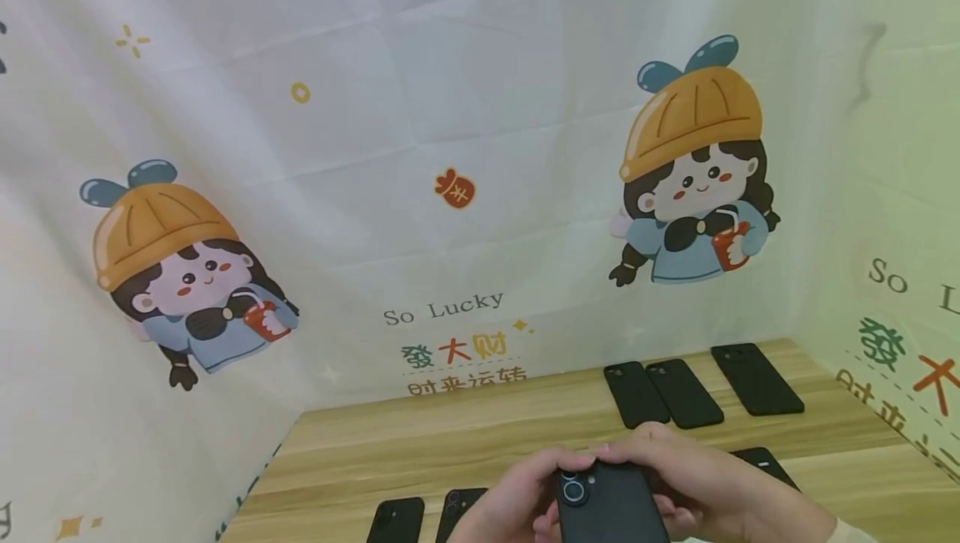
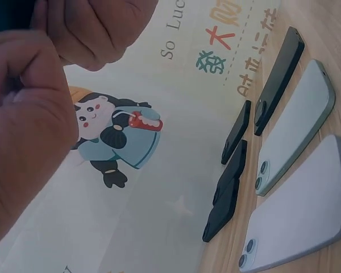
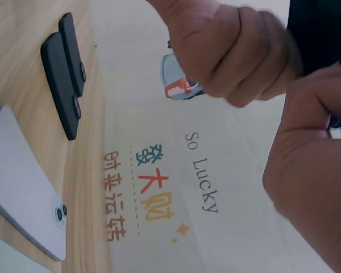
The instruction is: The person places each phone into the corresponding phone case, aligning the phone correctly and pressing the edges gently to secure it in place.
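Observation:
A dark phone (image 1: 611,505) is held between both hands at the bottom of the head view, its back with ringed camera lenses facing up. My left hand (image 1: 510,497) grips its left side, the thumb at the top edge. On the other side my right hand (image 1: 705,480) holds it with curled fingers, its thumb also at the top edge. The two thumbs nearly meet there. Both wrist views show the left hand (image 3: 238,54) and right hand (image 2: 96,28) close together, with only a dark part of the phone (image 3: 318,34) visible.
Black phones (image 1: 684,393) lie on the wooden table (image 1: 360,443) at the back right. Two dark phones (image 1: 397,518) lie at the front left. A pale lavender phone (image 2: 301,210) and a pale green phone (image 2: 298,128) appear in the left wrist view. Printed cloth (image 1: 360,218) hangs behind.

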`<control>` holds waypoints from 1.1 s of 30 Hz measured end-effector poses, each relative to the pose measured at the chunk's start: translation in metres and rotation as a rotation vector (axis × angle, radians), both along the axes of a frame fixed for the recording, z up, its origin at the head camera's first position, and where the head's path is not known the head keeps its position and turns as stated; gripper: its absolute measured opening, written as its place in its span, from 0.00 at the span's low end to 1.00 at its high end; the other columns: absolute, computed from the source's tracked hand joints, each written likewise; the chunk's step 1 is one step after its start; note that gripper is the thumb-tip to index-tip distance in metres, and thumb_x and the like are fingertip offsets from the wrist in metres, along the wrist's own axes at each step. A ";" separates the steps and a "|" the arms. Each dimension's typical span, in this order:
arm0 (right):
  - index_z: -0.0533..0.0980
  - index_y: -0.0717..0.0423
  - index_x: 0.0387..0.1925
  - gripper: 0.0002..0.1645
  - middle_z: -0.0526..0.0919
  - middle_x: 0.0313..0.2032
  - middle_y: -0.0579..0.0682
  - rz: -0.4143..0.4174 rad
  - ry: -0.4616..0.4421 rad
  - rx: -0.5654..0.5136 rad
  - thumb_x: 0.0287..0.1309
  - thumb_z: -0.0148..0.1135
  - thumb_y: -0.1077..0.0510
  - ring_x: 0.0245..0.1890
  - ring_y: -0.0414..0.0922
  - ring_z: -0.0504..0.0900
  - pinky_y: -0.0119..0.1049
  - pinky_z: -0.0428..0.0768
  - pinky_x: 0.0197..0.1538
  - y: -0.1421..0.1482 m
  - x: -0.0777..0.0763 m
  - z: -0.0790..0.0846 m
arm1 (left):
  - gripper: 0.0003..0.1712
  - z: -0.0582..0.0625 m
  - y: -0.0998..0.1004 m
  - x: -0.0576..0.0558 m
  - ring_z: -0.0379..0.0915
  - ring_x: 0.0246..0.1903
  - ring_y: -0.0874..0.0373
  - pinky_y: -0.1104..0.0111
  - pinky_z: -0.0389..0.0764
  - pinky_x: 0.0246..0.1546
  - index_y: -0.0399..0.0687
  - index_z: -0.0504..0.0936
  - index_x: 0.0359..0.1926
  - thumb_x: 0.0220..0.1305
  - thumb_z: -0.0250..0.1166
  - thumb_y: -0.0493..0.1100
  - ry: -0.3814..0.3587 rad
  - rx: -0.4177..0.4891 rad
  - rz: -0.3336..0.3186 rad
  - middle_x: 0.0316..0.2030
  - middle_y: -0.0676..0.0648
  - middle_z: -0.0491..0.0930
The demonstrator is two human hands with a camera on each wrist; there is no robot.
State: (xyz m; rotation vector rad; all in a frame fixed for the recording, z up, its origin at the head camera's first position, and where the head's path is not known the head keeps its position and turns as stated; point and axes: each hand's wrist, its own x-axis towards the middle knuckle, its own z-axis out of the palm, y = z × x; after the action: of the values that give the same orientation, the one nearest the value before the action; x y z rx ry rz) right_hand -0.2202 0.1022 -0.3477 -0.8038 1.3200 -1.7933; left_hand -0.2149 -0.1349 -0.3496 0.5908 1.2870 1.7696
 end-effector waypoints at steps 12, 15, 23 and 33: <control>0.73 0.55 0.58 0.19 0.75 0.25 0.41 -0.331 -0.226 -0.042 0.83 0.50 0.46 0.23 0.33 0.67 0.23 0.67 0.28 0.013 -0.004 0.009 | 0.31 -0.007 -0.006 -0.018 0.70 0.20 0.71 0.79 0.71 0.26 0.59 0.82 0.32 0.85 0.42 0.65 -0.137 0.101 0.546 0.21 0.62 0.77; 0.66 0.56 0.60 0.19 0.76 0.27 0.42 -0.417 -0.221 -0.042 0.83 0.51 0.47 0.27 0.35 0.68 0.25 0.69 0.31 0.014 -0.008 0.010 | 0.35 -0.011 -0.009 -0.022 0.58 0.15 0.68 0.75 0.57 0.22 0.60 0.85 0.32 0.86 0.37 0.65 -0.134 0.154 0.550 0.15 0.62 0.70; 0.63 0.58 0.61 0.21 0.79 0.30 0.44 -0.560 -0.212 -0.015 0.84 0.49 0.46 0.27 0.35 0.72 0.27 0.73 0.33 0.017 -0.013 0.008 | 0.40 -0.011 -0.015 -0.025 0.59 0.16 0.68 0.74 0.59 0.22 0.57 0.75 0.20 0.85 0.33 0.68 -0.076 0.090 0.597 0.15 0.61 0.70; 0.57 0.71 0.72 0.35 0.82 0.31 0.44 -0.628 -0.144 0.068 0.85 0.48 0.46 0.29 0.36 0.76 0.27 0.77 0.36 0.014 -0.012 0.000 | 0.36 -0.002 -0.005 -0.021 0.59 0.13 0.67 0.76 0.63 0.18 0.53 0.73 0.18 0.79 0.53 0.69 0.063 -0.132 0.683 0.12 0.59 0.70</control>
State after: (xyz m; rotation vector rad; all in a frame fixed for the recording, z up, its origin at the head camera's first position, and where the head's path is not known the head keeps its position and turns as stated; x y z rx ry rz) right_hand -0.2325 0.1161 -0.3472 -0.2147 1.6405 -2.2124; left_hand -0.2362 -0.1395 -0.3515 0.1262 1.7740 2.1863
